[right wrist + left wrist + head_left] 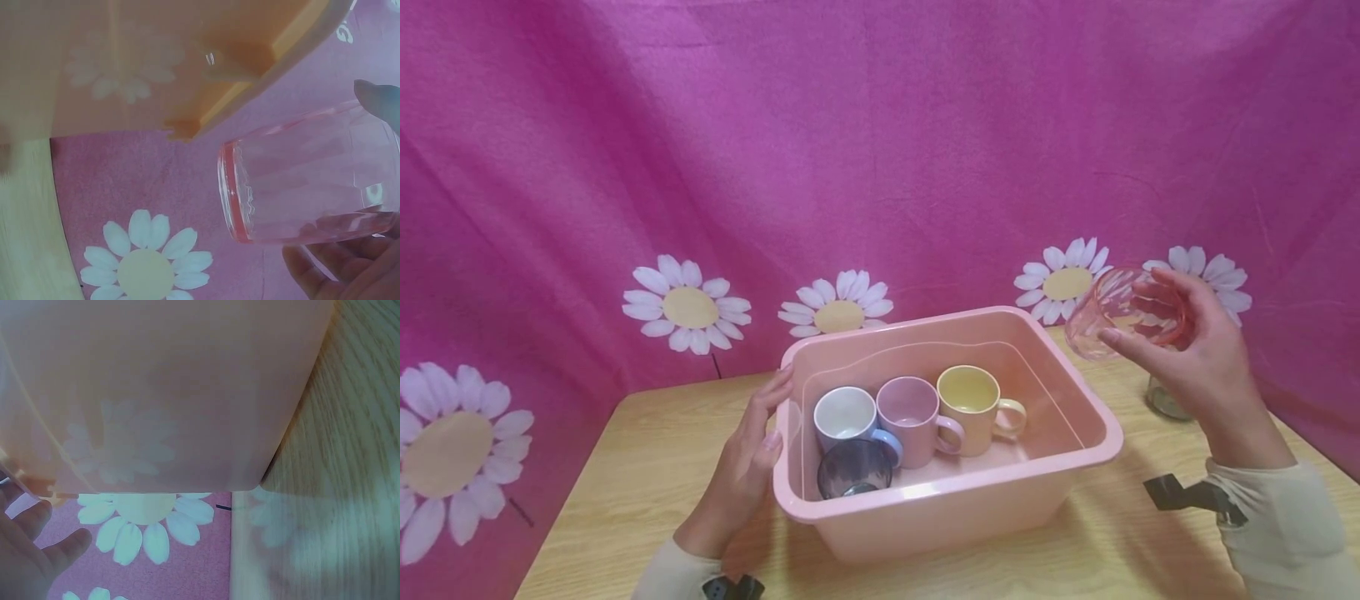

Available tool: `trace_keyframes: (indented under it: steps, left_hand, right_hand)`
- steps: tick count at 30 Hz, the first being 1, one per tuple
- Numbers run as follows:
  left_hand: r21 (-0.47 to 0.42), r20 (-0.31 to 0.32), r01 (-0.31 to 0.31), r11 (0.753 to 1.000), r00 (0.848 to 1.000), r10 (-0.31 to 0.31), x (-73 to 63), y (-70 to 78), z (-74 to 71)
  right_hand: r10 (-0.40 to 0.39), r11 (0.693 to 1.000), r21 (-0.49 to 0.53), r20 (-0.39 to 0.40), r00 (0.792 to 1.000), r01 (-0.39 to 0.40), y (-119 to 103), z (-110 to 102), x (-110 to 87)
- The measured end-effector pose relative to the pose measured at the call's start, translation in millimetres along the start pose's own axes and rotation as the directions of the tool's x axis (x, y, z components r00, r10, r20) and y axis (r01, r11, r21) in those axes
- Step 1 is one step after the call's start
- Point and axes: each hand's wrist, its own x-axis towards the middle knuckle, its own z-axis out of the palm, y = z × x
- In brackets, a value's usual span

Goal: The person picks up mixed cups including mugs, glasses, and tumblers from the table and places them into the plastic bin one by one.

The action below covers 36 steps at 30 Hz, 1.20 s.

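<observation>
In the head view, a pink plastic basin (940, 525) stands on the table. My left hand (737, 479) rests against its left rim, fingers extended along the edge. To the basin's right, my right hand (1210, 371) holds a clear pink drinking glass (1086, 325) in the air, tipped sideways, thumb on one side and fingers on the other. The right wrist view shows this glass (300, 181) close beside the basin wall. Inside the basin sit a white mug (842, 417) with a blue handle, a mauve mug (910, 437), a yellow mug (970, 417) and a dark glass (853, 473).
Behind the right wrist, another clear glass (1167, 402) stands on the wooden table (647, 458), partly hidden. A magenta cloth (880, 150) with large daisies hangs along the table's back and sides.
</observation>
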Motion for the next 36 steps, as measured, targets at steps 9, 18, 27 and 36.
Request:
trace_keyframes:
  steps: [9, 18, 27, 36]
  left_hand:
    - [0.018, -0.002, 0.002, 1.000, 1.000, -0.002, 0.3, 0.2, 0.3]
    - [0.029, -0.009, -0.014, 0.999, 1.000, 0.015, 0.3, -0.5, 0.6]
    - [0.024, 0.000, -0.008, 1.000, 1.000, 0.008, 0.1, 0.4, 0.0]
    - [0.023, 0.007, 0.000, 1.000, 1.000, 0.000, 0.6, 0.7, 0.2]
  right_hand:
    - [-0.037, 0.999, 0.027, 0.006, 0.999, 0.037, -13.6, 0.9, -4.6]
    - [-0.080, 0.992, 0.098, 0.011, 0.997, 0.079, -22.0, 5.0, -7.7]
    - [-0.154, 0.978, 0.150, 0.039, 0.987, 0.147, -35.4, 11.8, -14.0]
    - [-0.176, 0.966, 0.205, 0.087, 0.981, 0.155, -38.9, 19.8, -18.3]
